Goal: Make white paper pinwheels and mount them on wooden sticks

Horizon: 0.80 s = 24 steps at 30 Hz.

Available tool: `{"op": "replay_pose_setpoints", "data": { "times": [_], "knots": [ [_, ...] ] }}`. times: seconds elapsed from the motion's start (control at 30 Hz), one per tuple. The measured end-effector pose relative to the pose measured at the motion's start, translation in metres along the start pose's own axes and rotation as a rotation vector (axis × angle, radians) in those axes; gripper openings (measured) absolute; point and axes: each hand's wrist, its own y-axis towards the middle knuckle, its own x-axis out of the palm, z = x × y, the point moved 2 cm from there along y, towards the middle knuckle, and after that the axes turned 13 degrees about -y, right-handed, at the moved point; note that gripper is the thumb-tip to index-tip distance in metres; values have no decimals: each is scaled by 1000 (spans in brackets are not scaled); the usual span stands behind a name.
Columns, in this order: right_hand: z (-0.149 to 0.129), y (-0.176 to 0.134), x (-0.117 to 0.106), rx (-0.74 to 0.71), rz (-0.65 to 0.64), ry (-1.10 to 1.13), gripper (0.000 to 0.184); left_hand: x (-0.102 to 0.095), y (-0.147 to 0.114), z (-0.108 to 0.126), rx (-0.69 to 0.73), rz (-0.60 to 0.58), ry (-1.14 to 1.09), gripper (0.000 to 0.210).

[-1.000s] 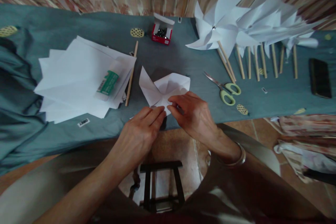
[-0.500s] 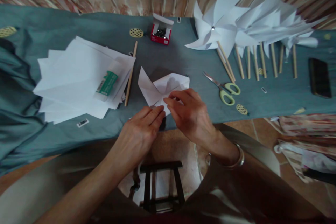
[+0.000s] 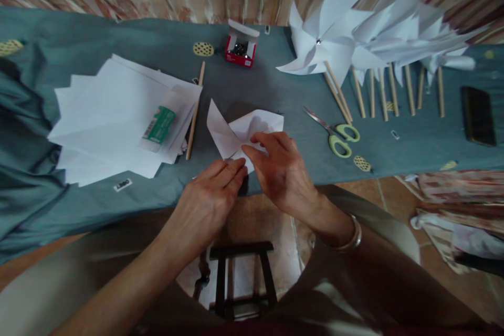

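A partly folded white paper pinwheel (image 3: 222,131) lies at the table's front edge, one blade standing up at its left. My left hand (image 3: 212,186) holds its near edge, fingers together and pressed on the paper; the thumb is hidden. Over the paper's right part is my right hand (image 3: 282,174), with a bracelet on the wrist. Its thumb reaches to the pinwheel's centre, and the index finger is bent and apart from it. I see nothing between that thumb and finger.
To the left, a glue stick (image 3: 158,127) lies on stacked white paper (image 3: 98,115) beside a wooden stick (image 3: 196,110). Behind stands an open red box (image 3: 239,55) of small shiny pieces. Rightward are scissors (image 3: 339,139), several finished pinwheels (image 3: 342,26) and a phone (image 3: 478,115).
My right thumb and index finger have parted from a pinch, and the thumb has shifted slightly left toward the pinwheel's centre. My left hand stays on the paper.
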Motion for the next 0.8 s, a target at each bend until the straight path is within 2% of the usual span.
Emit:
{"op": "replay_pose_setpoints", "data": {
  "times": [0.13, 0.53, 0.7, 0.8],
  "knots": [
    [-3, 4, 1, 9, -19, -36, 25, 1, 0, 0, 5, 21, 20, 32],
    [-2, 7, 10, -7, 36, 27, 27, 5, 1, -2, -27, 32, -31, 28],
    [9, 6, 4, 18, 94, 239, 35, 4, 4, -2, -45, 42, 2, 23],
    [28, 7, 0, 111, 163, 328, 38, 4, 5, -3, -20, 82, 11, 22]
  ]
}}
